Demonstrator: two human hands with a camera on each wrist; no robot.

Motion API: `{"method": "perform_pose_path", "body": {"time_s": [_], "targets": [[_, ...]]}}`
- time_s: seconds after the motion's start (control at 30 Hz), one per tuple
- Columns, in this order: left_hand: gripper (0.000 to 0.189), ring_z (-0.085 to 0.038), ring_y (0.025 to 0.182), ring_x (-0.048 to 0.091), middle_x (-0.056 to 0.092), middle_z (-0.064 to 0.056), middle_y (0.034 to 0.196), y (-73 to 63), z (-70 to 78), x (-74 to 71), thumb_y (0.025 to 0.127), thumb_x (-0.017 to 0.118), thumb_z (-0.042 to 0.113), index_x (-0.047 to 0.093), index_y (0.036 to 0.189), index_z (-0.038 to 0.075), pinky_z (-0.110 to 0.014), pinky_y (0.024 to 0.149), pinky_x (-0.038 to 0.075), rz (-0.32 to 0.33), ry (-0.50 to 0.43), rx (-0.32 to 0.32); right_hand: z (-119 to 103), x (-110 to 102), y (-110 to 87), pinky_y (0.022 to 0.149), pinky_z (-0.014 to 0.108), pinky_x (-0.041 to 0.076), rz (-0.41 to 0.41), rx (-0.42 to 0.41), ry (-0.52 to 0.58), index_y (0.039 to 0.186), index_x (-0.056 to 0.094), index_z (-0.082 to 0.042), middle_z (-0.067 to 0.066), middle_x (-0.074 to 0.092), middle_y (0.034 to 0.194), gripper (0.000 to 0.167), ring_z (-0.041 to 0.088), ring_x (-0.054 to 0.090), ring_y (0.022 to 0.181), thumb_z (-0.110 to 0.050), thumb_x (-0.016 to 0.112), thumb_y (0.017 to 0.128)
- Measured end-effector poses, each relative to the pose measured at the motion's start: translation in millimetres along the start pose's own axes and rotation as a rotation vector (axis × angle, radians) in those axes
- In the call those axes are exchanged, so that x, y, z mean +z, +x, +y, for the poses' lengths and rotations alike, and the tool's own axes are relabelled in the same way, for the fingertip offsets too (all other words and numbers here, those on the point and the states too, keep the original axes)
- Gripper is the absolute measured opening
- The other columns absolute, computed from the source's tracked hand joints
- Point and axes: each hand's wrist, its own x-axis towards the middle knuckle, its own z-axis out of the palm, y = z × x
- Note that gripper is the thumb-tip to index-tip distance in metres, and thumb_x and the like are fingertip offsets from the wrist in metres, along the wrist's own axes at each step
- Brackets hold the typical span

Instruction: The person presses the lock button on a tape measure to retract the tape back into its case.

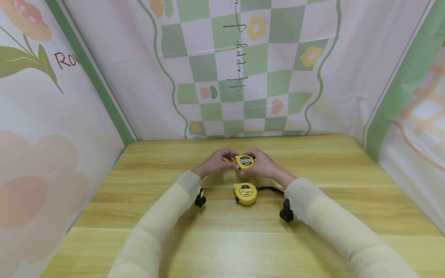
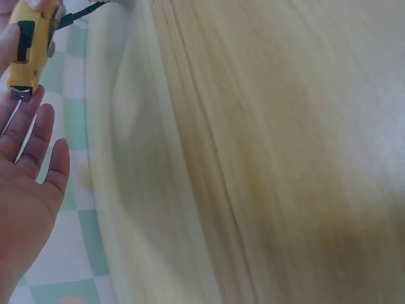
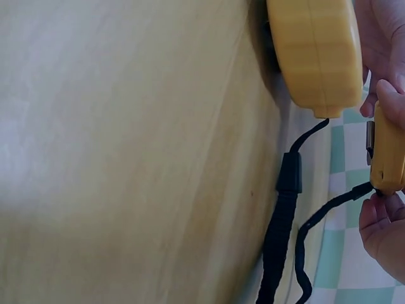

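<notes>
A small yellow tape measure [image 1: 245,161] is held up between both hands, its printed label facing the head camera. My right hand [image 1: 262,165] grips its strap end, thumb on top in the right wrist view. On the other side, my left hand [image 1: 219,161] holds the mouth end between thumb and fingers. Seen from the left wrist, its lower fingers [image 2: 44,130] are fairly straight, a fingertip right at the metal hook [image 2: 21,95]. A larger yellow tape measure [image 1: 245,194] lies on the table nearer the body, its black strap [image 3: 281,221] running right.
The wooden table [image 1: 222,247] reaches back to a hanging cloth [image 1: 222,69] with green and white checks. More printed cloth [image 1: 34,116] hangs along the left side, and another on the right. Small black wrist cameras [image 1: 286,211] hang under the sleeves.
</notes>
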Motion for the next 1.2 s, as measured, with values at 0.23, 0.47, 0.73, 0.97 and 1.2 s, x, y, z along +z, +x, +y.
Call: {"method": "perform_pose_path", "body": {"time_s": [0.23, 0.47, 0.73, 0.97, 1.2], "targets": [[0.042, -0.017, 0.103, 0.056, 0.061, -0.001, 0.113, 2.7, -2.3, 0.3, 0.084, 0.078, 0.019, 0.062, 0.121, 0.009, -0.03, 0.085, 0.049, -0.008, 0.034, -0.036, 2, 2, 1.9, 0.09, 0.044, 0.046, -0.016, 0.009, 0.007, 0.128, 0.05, 0.002, 0.016, 0.055, 0.12, 0.068, 0.03, 0.054, 0.105, -0.014, 0.087, 0.073], [0.041, -0.018, 0.102, 0.056, 0.061, -0.002, 0.112, 3.6, -3.6, 1.1, 0.083, 0.079, 0.017, 0.062, 0.12, 0.008, -0.03, 0.087, 0.049, -0.028, 0.02, -0.055, 6, 5, 4.6, 0.092, 0.044, 0.046, -0.026, 0.0, 0.01, 0.129, 0.049, 0.005, 0.02, 0.055, 0.121, 0.069, 0.03, 0.054, 0.106, -0.012, 0.086, 0.074], [0.039, -0.017, 0.101, 0.056, 0.061, -0.002, 0.111, 5.8, -8.4, 2.0, 0.085, 0.078, 0.019, 0.062, 0.12, 0.008, -0.03, 0.087, 0.048, -0.034, 0.031, -0.062, 9, 7, 6.4, 0.093, 0.043, 0.045, -0.034, 0.025, 0.054, 0.129, 0.049, 0.004, 0.018, 0.055, 0.121, 0.069, 0.03, 0.054, 0.107, -0.012, 0.086, 0.074], [0.037, -0.019, 0.099, 0.057, 0.061, -0.005, 0.107, 2.6, -6.7, 1.7, 0.087, 0.076, 0.015, 0.061, 0.119, 0.007, -0.031, 0.084, 0.049, -0.051, 0.016, -0.097, 14, 10, 10.1, 0.092, 0.042, 0.046, -0.042, 0.056, 0.077, 0.131, 0.049, 0.003, 0.017, 0.055, 0.122, 0.068, 0.029, 0.054, 0.107, -0.013, 0.085, 0.076], [0.031, -0.017, 0.09, 0.058, 0.062, -0.004, 0.1, 3.7, -18.2, 6.0, 0.089, 0.072, 0.016, 0.061, 0.117, 0.005, -0.027, 0.073, 0.05, -0.076, 0.007, -0.119, 21, 17, 10.0, 0.093, 0.041, 0.045, -0.068, 0.105, 0.091, 0.133, 0.048, 0.002, 0.017, 0.053, 0.124, 0.068, 0.028, 0.053, 0.109, -0.013, 0.084, 0.077]]}}
